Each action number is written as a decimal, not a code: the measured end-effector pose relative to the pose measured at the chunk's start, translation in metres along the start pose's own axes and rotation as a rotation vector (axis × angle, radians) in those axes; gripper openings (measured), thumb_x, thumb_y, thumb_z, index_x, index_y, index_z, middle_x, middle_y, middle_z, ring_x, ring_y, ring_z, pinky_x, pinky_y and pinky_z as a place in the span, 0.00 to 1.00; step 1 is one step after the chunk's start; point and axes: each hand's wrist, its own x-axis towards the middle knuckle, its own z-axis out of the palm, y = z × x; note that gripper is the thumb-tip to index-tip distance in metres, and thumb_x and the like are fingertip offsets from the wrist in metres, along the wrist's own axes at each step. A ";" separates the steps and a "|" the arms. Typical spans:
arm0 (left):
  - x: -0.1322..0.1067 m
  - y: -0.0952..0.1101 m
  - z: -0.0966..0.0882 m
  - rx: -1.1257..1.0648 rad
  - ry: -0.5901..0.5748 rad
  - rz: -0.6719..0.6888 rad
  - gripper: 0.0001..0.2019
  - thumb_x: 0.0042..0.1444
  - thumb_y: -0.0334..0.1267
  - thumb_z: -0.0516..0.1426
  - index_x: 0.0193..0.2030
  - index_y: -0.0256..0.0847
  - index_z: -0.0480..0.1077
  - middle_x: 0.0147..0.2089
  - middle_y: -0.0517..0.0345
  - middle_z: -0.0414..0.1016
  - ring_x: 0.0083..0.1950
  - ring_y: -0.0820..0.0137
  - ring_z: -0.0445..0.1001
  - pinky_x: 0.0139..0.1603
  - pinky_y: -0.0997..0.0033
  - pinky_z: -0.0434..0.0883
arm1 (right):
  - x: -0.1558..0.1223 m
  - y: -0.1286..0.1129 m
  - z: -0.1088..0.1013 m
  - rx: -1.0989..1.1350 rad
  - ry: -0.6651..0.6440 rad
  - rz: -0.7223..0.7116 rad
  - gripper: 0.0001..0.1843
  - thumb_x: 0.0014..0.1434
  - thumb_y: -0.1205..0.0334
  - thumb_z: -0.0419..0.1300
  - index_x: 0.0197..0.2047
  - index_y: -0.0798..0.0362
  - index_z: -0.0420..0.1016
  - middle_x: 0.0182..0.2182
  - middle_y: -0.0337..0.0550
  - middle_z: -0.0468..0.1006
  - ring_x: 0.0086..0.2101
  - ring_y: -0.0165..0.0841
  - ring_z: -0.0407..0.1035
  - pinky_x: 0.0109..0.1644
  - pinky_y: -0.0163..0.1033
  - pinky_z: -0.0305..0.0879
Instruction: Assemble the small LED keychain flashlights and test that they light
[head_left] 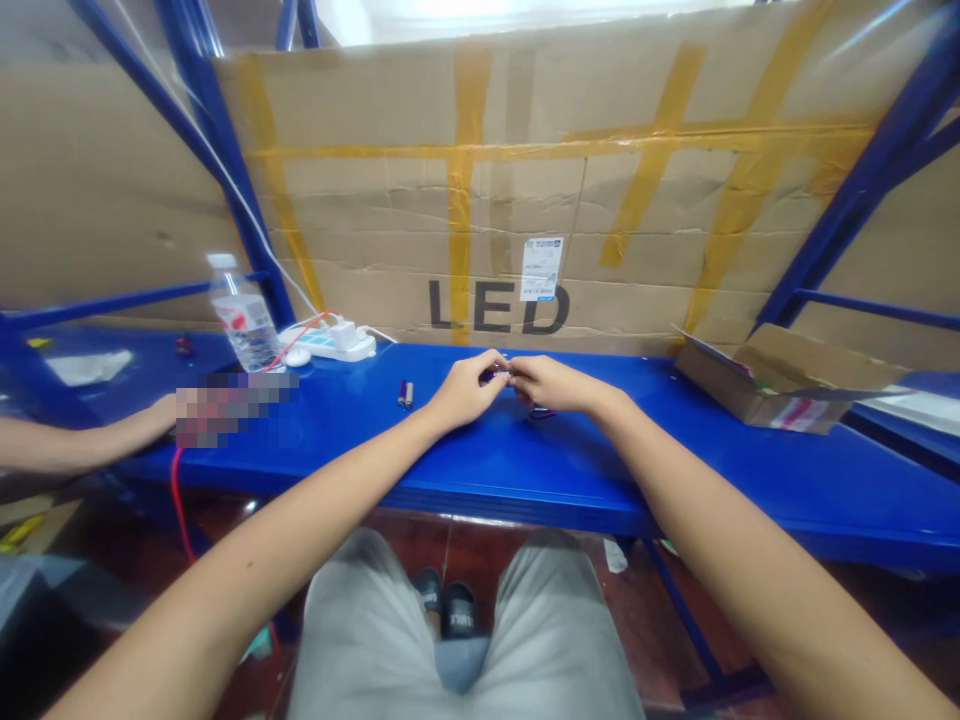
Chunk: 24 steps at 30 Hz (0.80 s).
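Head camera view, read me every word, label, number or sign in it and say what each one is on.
"LED": on the large cardboard.
"SMILE", as best it reads: on one dark slipper; the other's print is less clear.
Too small to read: the white label stuck to the cardboard.
Too blurred to read: the red label on the bottle; the pink-and-white sticker on the open carton.

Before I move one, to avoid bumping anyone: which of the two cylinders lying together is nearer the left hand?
The paler cylinder at right; the dark purple one lies farther from the left hand.
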 end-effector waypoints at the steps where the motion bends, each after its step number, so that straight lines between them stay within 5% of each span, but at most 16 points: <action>1: 0.000 0.000 0.000 -0.019 0.010 -0.025 0.04 0.61 0.36 0.55 0.39 0.41 0.71 0.36 0.59 0.77 0.36 0.69 0.73 0.41 0.69 0.69 | 0.001 0.001 0.000 -0.064 0.046 -0.028 0.08 0.63 0.69 0.55 0.31 0.53 0.67 0.26 0.43 0.75 0.28 0.32 0.67 0.32 0.34 0.59; 6: 0.002 -0.005 -0.001 -0.095 0.068 -0.114 0.04 0.60 0.36 0.57 0.38 0.40 0.71 0.33 0.60 0.76 0.36 0.69 0.73 0.42 0.68 0.70 | 0.004 0.005 0.000 -0.240 0.217 -0.183 0.07 0.63 0.69 0.55 0.42 0.56 0.73 0.40 0.52 0.79 0.39 0.37 0.70 0.41 0.36 0.58; 13: 0.001 -0.012 -0.001 -0.132 0.006 -0.136 0.06 0.61 0.33 0.55 0.42 0.38 0.72 0.40 0.54 0.79 0.41 0.67 0.76 0.47 0.66 0.72 | 0.003 0.006 0.005 -0.339 0.209 -0.188 0.10 0.64 0.71 0.51 0.34 0.55 0.71 0.32 0.50 0.78 0.32 0.35 0.67 0.37 0.35 0.54; 18: 0.001 -0.010 -0.005 -0.018 0.004 -0.049 0.03 0.59 0.35 0.58 0.36 0.39 0.72 0.37 0.55 0.78 0.39 0.66 0.75 0.44 0.66 0.71 | 0.003 0.006 0.011 -0.147 0.202 -0.140 0.10 0.63 0.70 0.53 0.30 0.52 0.66 0.25 0.43 0.75 0.27 0.32 0.67 0.34 0.34 0.56; 24: 0.001 -0.013 -0.005 0.112 0.023 0.090 0.03 0.59 0.31 0.58 0.34 0.39 0.73 0.35 0.54 0.77 0.37 0.67 0.73 0.42 0.66 0.70 | 0.005 0.009 0.013 0.363 0.085 0.047 0.10 0.63 0.65 0.55 0.29 0.51 0.62 0.17 0.33 0.68 0.17 0.27 0.63 0.22 0.32 0.59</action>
